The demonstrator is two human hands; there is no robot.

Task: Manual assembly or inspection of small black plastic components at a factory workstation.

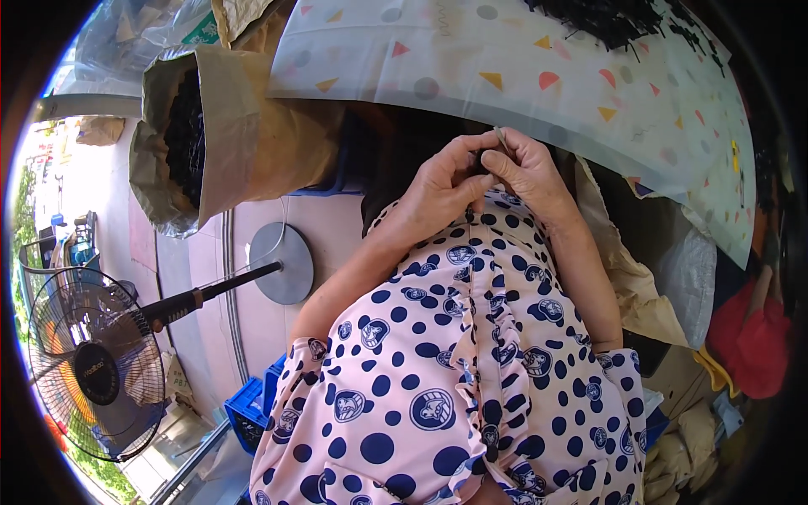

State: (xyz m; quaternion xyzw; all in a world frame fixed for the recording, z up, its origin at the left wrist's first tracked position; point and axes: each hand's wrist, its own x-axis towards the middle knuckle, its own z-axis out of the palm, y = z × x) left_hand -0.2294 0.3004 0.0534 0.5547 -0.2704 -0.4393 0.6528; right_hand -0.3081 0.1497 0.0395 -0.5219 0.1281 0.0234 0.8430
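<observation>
My left hand [444, 178] and my right hand [526, 172] meet in front of my body, just below the table's near edge. Both have their fingers closed in a pinch. A thin greyish strip [502, 140] sticks up between the fingertips of my right hand; its kind is unclear. Something small and dark [481, 158] shows between the two hands, mostly covered by fingers. What my left fingers grip is hidden. Many small black pieces [602, 21] lie heaped on the patterned tablecloth [471, 63] beyond my hands.
At left, a large paper sack [231, 135] lies with its mouth showing black contents. A standing fan [97, 370] with a round grey base [282, 263] is beside me. Blue crates [246, 412] stand near my left elbow. Brown paper [631, 278] and a red item [749, 337] are at right.
</observation>
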